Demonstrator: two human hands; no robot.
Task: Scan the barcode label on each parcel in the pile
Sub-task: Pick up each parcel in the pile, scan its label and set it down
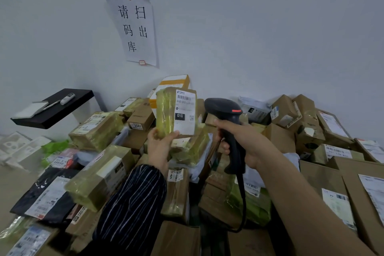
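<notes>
My left hand (159, 144) holds a small cardboard parcel (166, 112) wrapped in yellowish tape upright above the pile, gripping its lower edge. Its white barcode label (185, 111) with a black "010" block faces me. My right hand (242, 141) grips the handle of a black barcode scanner (225, 113), whose head sits just right of the parcel at label height, a red strip lit on top. The scanner's cable hangs down over the parcel pile (108, 174) of brown boxes and bags below both hands.
A black shelf (56, 113) at the left wall carries a notepad, a pen and a small white device. Large cardboard boxes (324, 176) with labels fill the right side. Black and green bags (49, 195) lie at the left. Paper signs (137, 27) hang on the wall.
</notes>
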